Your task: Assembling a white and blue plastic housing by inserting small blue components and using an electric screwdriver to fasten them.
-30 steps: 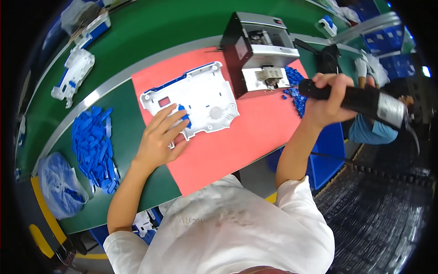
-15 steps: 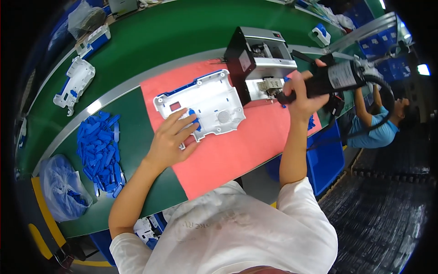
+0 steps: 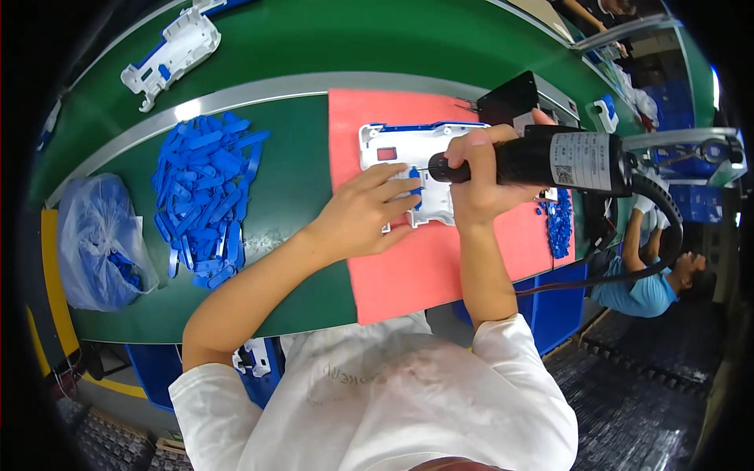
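A white plastic shell (image 3: pixel 437 208) with a blue edge lies inner side up on a pink mat (image 3: pixel 408 275). My left hand (image 3: pixel 357 213) rests on its left part, fingers stretched out and apart, their tips at a small blue strip (image 3: pixel 416 190) inside the shell. The thumb lies along the near edge. Wrapped in my right hand (image 3: pixel 481 184) is a black electric screwdriver (image 3: pixel 542 161), held sideways over the shell. Its thin bit points left and reaches the upper end of the blue strip; whether a screw sits there is too small to tell.
A black and silver box-shaped machine (image 3: pixel 522 98) stands behind my right hand. Small blue parts (image 3: pixel 559 224) lie at the mat's right. Left are piled blue strips (image 3: pixel 204 188) and a clear bag (image 3: pixel 98 243). Another white shell (image 3: pixel 177 51) lies farther back. A co-worker (image 3: pixel 644 286) is at right.
My right hand has brought the screwdriver left, from beside the machine to over the shell. My left hand stays on the shell. The view has shifted.
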The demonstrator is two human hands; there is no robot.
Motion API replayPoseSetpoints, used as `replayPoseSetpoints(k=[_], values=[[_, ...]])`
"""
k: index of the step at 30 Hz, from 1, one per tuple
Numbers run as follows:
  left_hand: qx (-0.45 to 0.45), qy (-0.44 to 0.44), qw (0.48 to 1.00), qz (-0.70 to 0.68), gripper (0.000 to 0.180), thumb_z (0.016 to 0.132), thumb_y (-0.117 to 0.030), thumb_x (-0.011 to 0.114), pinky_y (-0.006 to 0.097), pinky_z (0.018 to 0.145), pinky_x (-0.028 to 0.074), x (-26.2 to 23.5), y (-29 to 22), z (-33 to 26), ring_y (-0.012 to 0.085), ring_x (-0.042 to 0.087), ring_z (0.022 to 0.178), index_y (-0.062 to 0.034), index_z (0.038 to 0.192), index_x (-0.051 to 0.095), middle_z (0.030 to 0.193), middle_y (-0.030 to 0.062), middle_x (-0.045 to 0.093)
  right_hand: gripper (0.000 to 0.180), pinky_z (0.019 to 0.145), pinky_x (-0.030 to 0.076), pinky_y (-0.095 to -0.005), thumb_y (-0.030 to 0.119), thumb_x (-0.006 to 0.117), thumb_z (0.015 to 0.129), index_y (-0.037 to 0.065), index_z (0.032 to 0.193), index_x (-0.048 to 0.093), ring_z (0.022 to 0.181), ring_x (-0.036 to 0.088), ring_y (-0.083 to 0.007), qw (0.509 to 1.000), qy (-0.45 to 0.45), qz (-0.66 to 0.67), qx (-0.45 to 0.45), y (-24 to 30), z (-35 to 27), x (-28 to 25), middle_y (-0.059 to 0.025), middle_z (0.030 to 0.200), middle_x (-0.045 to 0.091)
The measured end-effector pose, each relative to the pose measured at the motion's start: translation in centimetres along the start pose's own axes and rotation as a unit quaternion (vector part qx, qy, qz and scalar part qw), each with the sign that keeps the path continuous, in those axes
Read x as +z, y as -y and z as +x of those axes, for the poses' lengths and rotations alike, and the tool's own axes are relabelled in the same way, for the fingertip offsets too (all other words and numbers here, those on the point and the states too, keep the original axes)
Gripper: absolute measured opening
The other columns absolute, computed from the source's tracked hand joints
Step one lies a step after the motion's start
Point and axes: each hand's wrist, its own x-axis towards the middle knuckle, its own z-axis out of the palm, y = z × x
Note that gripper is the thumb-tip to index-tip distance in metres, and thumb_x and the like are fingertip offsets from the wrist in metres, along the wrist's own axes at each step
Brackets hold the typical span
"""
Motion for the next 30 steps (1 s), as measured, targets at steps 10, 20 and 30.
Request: replayPoseSetpoints(k=[10, 20, 30], values=[[0.006, -0.005, 1.000, -0.011, 0.035, 0.069, -0.017, 0.076, 0.043, 0.099, 0.047, 0.1, 0.3, -0.1, 0.0321, 0.052, 0.122, -0.0041, 0.101, 0.069, 0.121, 0.0086, 0.061, 0.056, 0.049, 0.047, -0.0243, -0.008, 0.061, 0.079, -0.008, 0.125, 0.029, 0.046, 0.053, -0.0109, 1.000, 0.001, 0.029, -0.011, -2.0, -0.3, -0.1, -0.0048, 0.062, 0.057], [-0.006, 0.006, 1.000, -0.016, 0.035, 0.070, -0.021, 0.075, 0.042, 0.101, 0.045, 0.2, 0.3, -0.1, 0.0297, 0.052, 0.120, -0.0040, 0.100, 0.070, 0.120, 0.0079, 0.062, 0.053, 0.045, 0.046, -0.0304, -0.016, 0.052, 0.074, 0.000, 0.121, 0.031, 0.042, 0.047, -0.0146, 0.997, 0.062, -0.049, -0.021, -2.7, -0.3, -0.2, -0.0078, 0.061, 0.052], [-0.013, 0.000, 1.000, -0.013, 0.031, 0.071, -0.020, 0.074, 0.041, 0.100, 0.046, 0.1, 0.1, 0.2, 0.0293, 0.053, 0.119, -0.0050, 0.097, 0.070, 0.119, 0.0063, 0.062, 0.049, 0.046, 0.045, -0.0288, -0.018, 0.055, 0.075, -0.003, 0.116, 0.033, 0.044, 0.050, -0.0134, 0.995, 0.079, -0.065, -0.016, -2.6, -0.4, 0.1, -0.0082, 0.064, 0.055]])
